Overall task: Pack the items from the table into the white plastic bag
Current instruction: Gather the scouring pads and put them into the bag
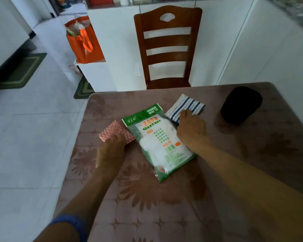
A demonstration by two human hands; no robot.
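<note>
A green and white packet of disposable gloves lies flat in the middle of the table. To its left lies a pink patterned cloth, and my left hand rests on its near edge, fingers curled onto it. Behind the packet on the right lies a blue and white striped cloth; my right hand lies palm down with its fingertips on the cloth's near edge. Whether either hand grips its cloth is unclear. No white plastic bag is in view.
A black rounded object stands at the table's far right. A wooden chair is behind the table's far edge. An orange bag sits on a white ledge at the back left. Tiled floor lies to the left.
</note>
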